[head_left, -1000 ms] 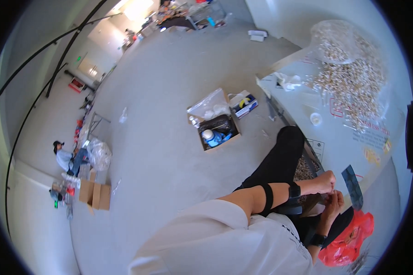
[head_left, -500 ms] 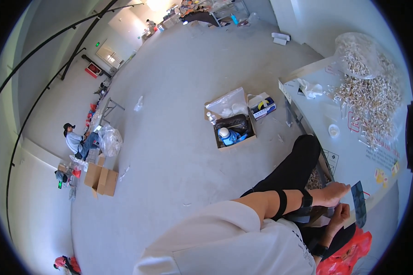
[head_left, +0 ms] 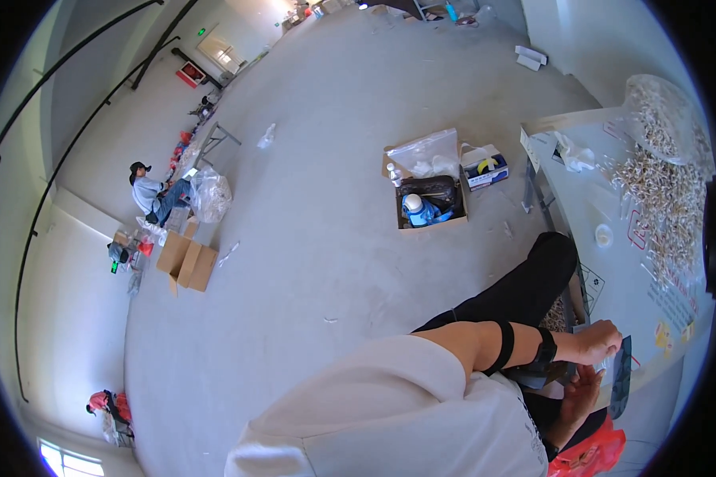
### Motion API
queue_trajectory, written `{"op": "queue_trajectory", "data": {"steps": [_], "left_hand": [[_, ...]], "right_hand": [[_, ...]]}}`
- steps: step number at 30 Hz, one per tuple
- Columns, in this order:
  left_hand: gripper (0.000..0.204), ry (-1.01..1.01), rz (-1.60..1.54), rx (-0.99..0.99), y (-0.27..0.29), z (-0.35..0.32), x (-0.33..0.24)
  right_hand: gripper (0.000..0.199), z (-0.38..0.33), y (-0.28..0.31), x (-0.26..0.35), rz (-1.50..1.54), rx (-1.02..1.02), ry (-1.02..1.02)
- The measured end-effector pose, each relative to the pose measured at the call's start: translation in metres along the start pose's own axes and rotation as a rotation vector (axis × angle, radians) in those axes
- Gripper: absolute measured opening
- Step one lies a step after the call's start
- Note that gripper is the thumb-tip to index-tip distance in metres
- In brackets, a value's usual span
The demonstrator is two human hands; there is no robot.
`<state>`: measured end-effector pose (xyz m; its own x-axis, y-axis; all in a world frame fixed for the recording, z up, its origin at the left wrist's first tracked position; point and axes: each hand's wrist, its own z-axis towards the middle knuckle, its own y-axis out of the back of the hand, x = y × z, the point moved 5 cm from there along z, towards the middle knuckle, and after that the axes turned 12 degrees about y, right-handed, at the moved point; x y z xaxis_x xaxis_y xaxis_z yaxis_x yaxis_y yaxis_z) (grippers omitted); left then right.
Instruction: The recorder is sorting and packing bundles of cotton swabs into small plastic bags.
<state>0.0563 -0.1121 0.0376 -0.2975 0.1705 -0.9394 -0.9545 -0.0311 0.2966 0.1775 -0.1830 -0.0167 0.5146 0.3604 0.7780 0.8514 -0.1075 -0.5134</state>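
My left hand [head_left: 601, 343] is closed, its fingers curled together at the near edge of the table [head_left: 612, 274]. What it grips is too small to make out. Just below it, my right hand [head_left: 581, 395] has its fingers stretched out and apart, with the palm partly showing. A small pale patch shows between the two hands, and I cannot tell what it is. Beside my left hand a dark, see-through strip [head_left: 622, 378] lies over the table's edge. Farther up the table is a large heap of thin white-and-brown pieces [head_left: 667, 207], partly in a clear plastic bag [head_left: 652, 103].
A small white cup [head_left: 604, 235] and a crumpled white tissue [head_left: 574, 153] are on the table. On the floor stand an open box [head_left: 431, 229] with a blue bottle, and a smaller box [head_left: 485, 176]. A red bag [head_left: 593, 455] hangs near my legs. Another person [head_left: 153, 195] sits far left.
The view has shifted, so the scene sits farther right. My right hand's fingers have opened out from a pinch and dropped slightly from the left hand, which stays closed.
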Motion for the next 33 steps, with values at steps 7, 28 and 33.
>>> {"op": "queue_trajectory", "data": {"steps": [7,28,33], "left_hand": [[0.009,-0.013,0.151,0.095,-0.021,-0.009,-0.003],[0.019,-0.52,0.372,0.701,-0.225,0.043,-0.043],[0.017,-0.48,0.403,0.713,-0.245,0.049,-0.033]], "right_hand": [[0.024,0.017,0.058,-0.021,0.491,0.169,0.03],[0.01,-0.034,0.155,0.058,0.011,-1.043,0.643],[0.01,-0.025,0.169,0.041,0.212,-1.161,0.583]]}}
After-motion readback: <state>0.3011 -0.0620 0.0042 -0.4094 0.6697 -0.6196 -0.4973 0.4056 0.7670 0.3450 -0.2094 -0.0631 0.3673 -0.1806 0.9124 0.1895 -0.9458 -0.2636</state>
